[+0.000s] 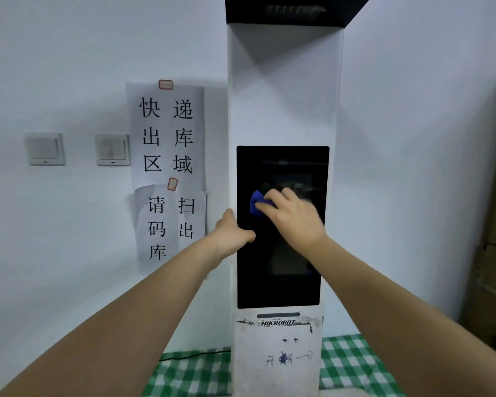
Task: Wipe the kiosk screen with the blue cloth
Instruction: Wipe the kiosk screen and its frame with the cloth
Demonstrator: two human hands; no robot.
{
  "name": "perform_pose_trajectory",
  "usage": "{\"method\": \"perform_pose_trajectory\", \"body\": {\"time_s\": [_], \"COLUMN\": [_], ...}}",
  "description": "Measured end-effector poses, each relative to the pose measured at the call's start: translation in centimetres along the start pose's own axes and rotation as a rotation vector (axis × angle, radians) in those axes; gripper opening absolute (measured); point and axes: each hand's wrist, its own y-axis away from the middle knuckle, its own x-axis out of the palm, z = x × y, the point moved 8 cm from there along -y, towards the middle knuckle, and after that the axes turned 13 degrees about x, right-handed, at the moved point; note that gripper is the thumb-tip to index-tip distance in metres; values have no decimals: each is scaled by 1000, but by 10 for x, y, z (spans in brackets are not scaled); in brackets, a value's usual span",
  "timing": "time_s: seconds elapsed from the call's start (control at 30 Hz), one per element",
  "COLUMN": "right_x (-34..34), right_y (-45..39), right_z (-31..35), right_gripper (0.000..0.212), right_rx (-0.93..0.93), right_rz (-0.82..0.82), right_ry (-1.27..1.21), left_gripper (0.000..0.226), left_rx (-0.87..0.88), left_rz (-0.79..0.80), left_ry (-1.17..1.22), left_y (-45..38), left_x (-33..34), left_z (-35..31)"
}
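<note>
In the head view, a tall white kiosk [284, 96] stands at the centre of the frame, with its dark kiosk screen [281, 253] in the lower middle. The right hand [294, 219] presses the blue cloth [257, 203] against the upper part of the screen, fingers curled over the cloth and blurred. The left hand [232, 232] grips the left edge of the kiosk beside the screen, thumb lying on the front and fingers wrapped round the side. Two paper notices [168, 167] and wall switches [45, 149] hang on the wall at centre left. A green checked cloth [352, 365] covers the bench at the bottom of the frame.
</note>
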Motion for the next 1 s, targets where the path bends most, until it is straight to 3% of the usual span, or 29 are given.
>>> {"method": "perform_pose_trajectory", "body": {"time_s": [0.13,0.2,0.27,0.37,0.4,0.47,0.57,0.63,0.67,0.8,0.83,0.9,1.0], "right_x": [-11,-8,-2,2,1,-7,-10,-9,-7,3,1,-6,-6], "right_y": [-5,1,2,4,5,4,14,18,18,16,15,12,27], "right_z": [-58,-60,-44,-15,-21,-50,-87,-81,-72,-35,-40,-67,-108], "right_gripper": [32,30,33,42,43,38,31,31,32,42,41,33,31], "right_rx": [537,705,633,194,142,291,734,845,813,272,235,417,911], "right_rz": [-93,-93,-43,-4,1,-15,-74,-90,-73,20,27,26,-52], "right_ry": [-175,-268,-293,-59,-32,-85,-230,-300,-319,-78,-70,-143,-409], "left_gripper": [78,80,83,89,90,89,88,89,90,92,92,91,90], "left_rx": [0,-5,-16,-34,-38,-43,-54,-55,-54,-63,-65,-67,-69], "left_rz": [16,14,9,-3,-3,9,7,-2,-4,3,5,8,7], "left_ry": [-10,-11,-12,-12,-11,-11,-36,-33,-28,-7,-4,-8,-22], "left_y": [0,-1,-2,-3,-3,-3,-1,-1,-1,-2,-2,-2,-1], "left_x": [1,1,1,1,2,3,3,4,5,6,6,6,6], "left_z": [1,2,4,7,7,7,7,8,9,10,10,9,9]}}
